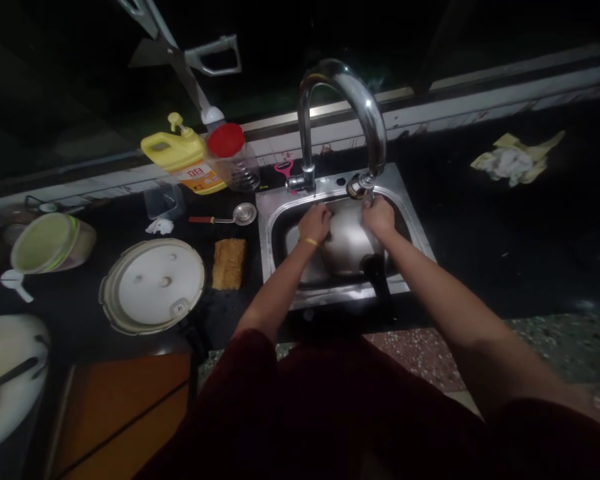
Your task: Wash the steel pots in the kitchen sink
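The metal pot (350, 233) is down in the sink (266, 250), with its black handle (375, 270) pointing at the person. The left hand (315, 223) is at the pot's left side with its fingers bent, but I cannot tell if its grip has hold of anything. The right hand (379, 217) has its grip closed on the pot's far edge, just under the end of the shiny tap (340, 72). To the left, on the black tabletop (460, 253), a brown sponge (229, 264) sits near a round pot lid (153, 290). Behind them are a ladle (244, 214), a yellow soap jug (177, 150) and a jar with a red top (226, 140). A crumpled yellow and white bundle (513, 162) lies far to the right
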Tool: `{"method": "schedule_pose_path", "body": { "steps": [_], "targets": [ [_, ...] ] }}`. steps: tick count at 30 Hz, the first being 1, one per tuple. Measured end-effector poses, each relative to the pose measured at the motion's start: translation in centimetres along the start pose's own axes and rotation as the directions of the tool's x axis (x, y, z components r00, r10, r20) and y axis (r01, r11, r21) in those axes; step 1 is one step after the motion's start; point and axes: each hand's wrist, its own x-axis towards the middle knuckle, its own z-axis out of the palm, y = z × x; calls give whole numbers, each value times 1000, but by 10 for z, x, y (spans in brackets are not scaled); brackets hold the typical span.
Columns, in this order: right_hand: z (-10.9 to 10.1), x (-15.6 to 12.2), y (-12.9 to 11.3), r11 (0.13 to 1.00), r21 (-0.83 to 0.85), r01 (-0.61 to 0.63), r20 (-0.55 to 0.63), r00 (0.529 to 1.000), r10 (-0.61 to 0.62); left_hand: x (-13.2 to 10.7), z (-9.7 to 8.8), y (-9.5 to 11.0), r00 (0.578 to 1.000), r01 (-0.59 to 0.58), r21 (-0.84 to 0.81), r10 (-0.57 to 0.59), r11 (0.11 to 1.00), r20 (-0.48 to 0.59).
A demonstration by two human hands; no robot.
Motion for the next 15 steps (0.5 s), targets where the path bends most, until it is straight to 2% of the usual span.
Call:
{"method": "schedule_pose_path", "body": {
  "steps": [2,6,10,11,15],
  "targets": [
    [1,0,1,1000,13,-12,0,1000,12,-5,3,-2,1000,-29,8,29,1000,10],
    [3,0,1,999,35,-17,-3,1000,17,-26,6,-5,984,-155,101,144,983,104],
    [3,0,0,998,51,-21,-12,1000,21,-4,1,0,997,-68,157,63,985,36],
    [2,0,0,998,53,-26,-7,1000,26,-1,0,2,997,-75,167,68,983,47],
    [3,-1,0,997,71,-33,13,999,33,-8,1,8,969,-221,204,190,954,160]
  ]
}}
